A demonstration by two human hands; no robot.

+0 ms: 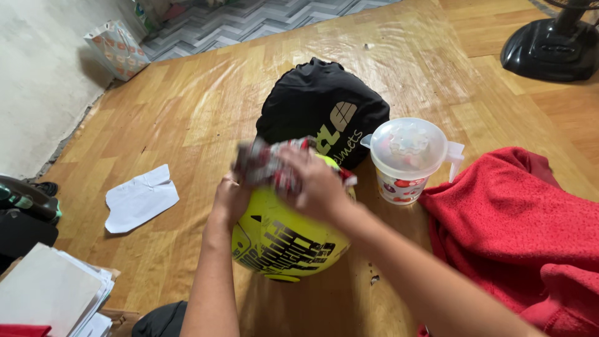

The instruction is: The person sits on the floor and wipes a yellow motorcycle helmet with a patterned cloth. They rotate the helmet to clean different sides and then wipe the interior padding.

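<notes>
Nearest the camera, both forearms reach out over a yellow helmet [284, 240] with black lettering that rests on the wooden floor [187, 112]. The left hand [229, 198] steadies the helmet's upper left side, gripping the edge of a crumpled red-and-white cloth [271, 163]. The right hand [318, 184] is clenched around the same cloth, pressing it on the helmet's top. By the look of it, the wiping of the shell is under way; the next stroke calls for a firm hold on the helmet so it does not roll. Just right stands a lidded plastic pitcher [407, 159], beside a red towel [518, 231]. Behind lies a black bag [312, 103]; left, a white paper [140, 196].
</notes>
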